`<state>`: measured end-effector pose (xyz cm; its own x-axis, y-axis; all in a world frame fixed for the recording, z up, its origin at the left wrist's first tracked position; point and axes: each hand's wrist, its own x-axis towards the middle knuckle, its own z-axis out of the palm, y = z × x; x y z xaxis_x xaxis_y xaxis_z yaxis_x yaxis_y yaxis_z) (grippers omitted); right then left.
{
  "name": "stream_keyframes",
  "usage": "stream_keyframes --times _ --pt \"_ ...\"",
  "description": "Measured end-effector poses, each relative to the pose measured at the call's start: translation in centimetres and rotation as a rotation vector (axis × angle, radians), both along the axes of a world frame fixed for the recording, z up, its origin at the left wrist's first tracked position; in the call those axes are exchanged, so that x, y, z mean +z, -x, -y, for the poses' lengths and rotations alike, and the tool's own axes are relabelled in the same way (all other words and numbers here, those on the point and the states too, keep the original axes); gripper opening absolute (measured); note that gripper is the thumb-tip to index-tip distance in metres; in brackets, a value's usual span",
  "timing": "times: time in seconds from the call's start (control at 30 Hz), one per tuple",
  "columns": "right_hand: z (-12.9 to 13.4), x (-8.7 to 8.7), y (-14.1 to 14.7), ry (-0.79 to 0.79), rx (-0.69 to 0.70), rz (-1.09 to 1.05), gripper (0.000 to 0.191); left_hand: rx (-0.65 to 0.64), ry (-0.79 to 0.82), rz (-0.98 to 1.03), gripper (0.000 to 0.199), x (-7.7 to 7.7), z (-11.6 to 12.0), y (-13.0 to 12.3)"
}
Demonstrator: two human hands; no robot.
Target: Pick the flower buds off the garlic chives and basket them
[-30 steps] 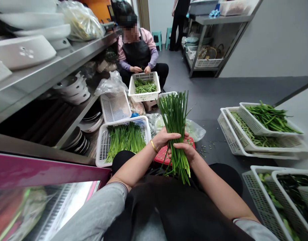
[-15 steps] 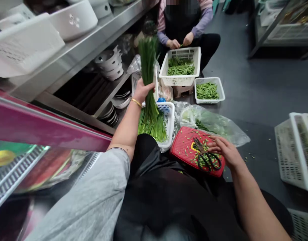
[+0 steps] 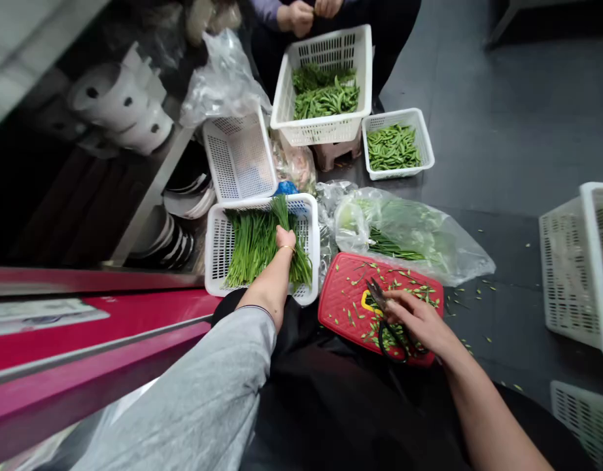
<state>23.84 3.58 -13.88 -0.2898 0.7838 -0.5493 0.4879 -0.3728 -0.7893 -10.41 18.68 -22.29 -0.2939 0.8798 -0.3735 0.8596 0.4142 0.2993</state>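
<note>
My left hand (image 3: pixel 285 239) is closed around a bunch of garlic chives (image 3: pixel 300 265), low over the right side of a white slotted basket (image 3: pixel 214 252). More long green chives (image 3: pixel 250 245) lie in that basket, side by side. With fingers and thumb near the pivot, my right hand (image 3: pixel 416 317) grips black-handled scissors (image 3: pixel 377 294). Their blades point away from me over a red quilted box top (image 3: pixel 341 297), strewn with small green clippings and bearing a yellow-edged mark. The palm partly hides the handles.
Another person's hands (image 3: pixel 309 14) work above a white basket (image 3: pixel 321 134) of green pods. A smaller basket (image 3: pixel 398 173) of pods stands beside it. A clear plastic bag (image 3: pixel 443 245) of greens lies behind the red box. White crates (image 3: pixel 569 275) stand right; a shelf and pink-red panel (image 3: pixel 149 314) border the left.
My left hand has lowered the raised chives into the basket. My right hand has moved left and closed on the scissors. The view has tilted downward.
</note>
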Motion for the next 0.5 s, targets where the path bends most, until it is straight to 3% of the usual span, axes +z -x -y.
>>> stream_keyframes --times 0.1,0.27,0.4,0.5 --pt "-0.2 0.0 0.6 -0.022 0.091 0.042 0.049 0.168 0.046 -0.029 0.044 -3.0 -1.5 -0.8" --pt "-0.3 0.1 2.5 0.04 0.136 0.031 0.042 0.181 0.137 0.0 0.038 -6.6 -2.9 -2.2" --pt "-0.2 2.2 2.8 0.047 0.204 0.066 0.043 0.17 0.222 -0.069 0.04 -7.3 -3.8 -3.0" --pt "-1.9 5.4 -0.9 -0.067 0.185 0.011 0.039 0.128 0.26 -0.107 0.049 -6.9 -4.4 -3.1"
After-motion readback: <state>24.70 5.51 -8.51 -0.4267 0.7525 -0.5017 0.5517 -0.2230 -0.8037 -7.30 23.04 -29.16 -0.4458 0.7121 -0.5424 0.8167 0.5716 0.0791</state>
